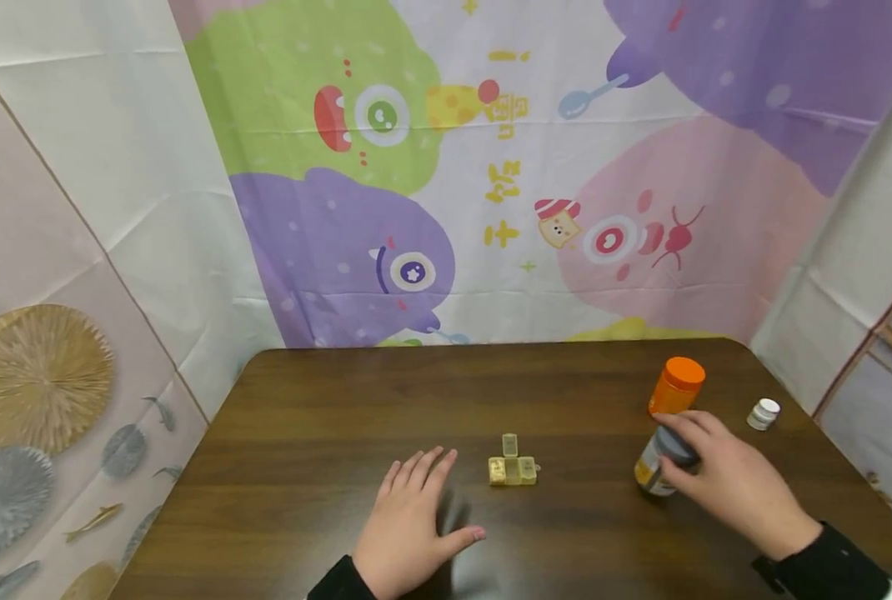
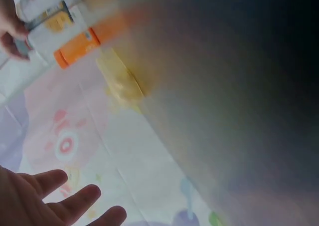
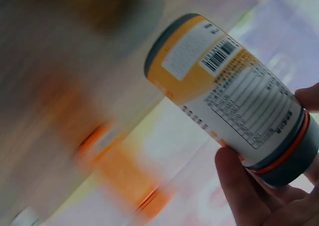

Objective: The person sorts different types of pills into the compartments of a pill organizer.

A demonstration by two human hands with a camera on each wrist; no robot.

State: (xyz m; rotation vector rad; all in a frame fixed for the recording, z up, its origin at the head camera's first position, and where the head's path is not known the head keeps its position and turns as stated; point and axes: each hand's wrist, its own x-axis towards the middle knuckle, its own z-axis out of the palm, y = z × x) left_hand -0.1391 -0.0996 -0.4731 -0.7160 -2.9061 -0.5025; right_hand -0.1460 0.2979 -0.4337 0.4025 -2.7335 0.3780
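Note:
In the head view my right hand (image 1: 742, 479) grips a pill bottle (image 1: 650, 468) with a grey lid around its top, at the right side of the table. The right wrist view shows the bottle's white and orange label with a barcode (image 3: 219, 55), fingers and thumb around the lid end. My left hand (image 1: 407, 527) is spread over the front of the table, palm down, holding nothing. Ahead and to the right of it sits a small yellow pill organizer (image 1: 519, 472); one lid (image 1: 509, 445) stands flipped back.
Just behind my right hand stands an orange bottle (image 1: 674, 387) with an orange lid. A small white bottle (image 1: 764, 414) is farther right, near the edge of the brown wooden table (image 1: 356, 400). A cartoon-printed cloth (image 1: 491, 292) hangs behind the table.

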